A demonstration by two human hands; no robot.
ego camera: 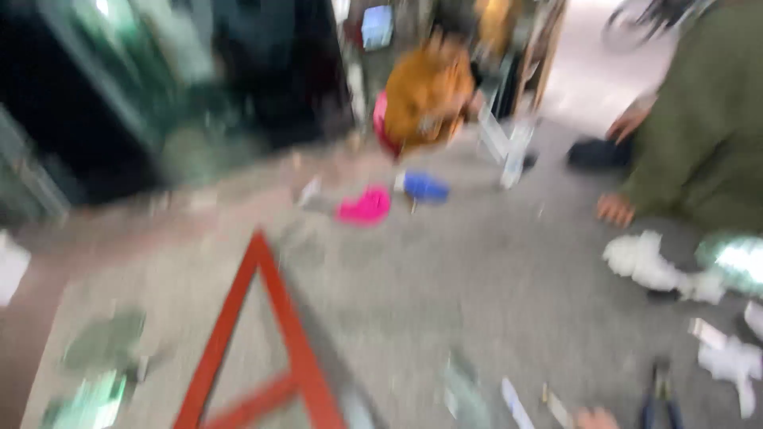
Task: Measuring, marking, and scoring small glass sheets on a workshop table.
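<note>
Super blurry view here. I only catch a bit of one hand (596,417) at the bottom edge, can't tell which one, how open it is, or if it's holding anything. Just right of it, pliers (660,397) lie on the grey floor (477,286). Red triangle frame (262,349) sits lower left. Pink thing (364,206) and blue thing (425,187) lie side by side further off. Someone's green sleeve (699,135) on the right.

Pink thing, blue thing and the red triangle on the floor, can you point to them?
pink thing (364,207), head view, on its blurred middle.
blue thing (425,187), head view, on its middle.
red triangle frame (280,298), head view, on its right slanting bar.
</note>
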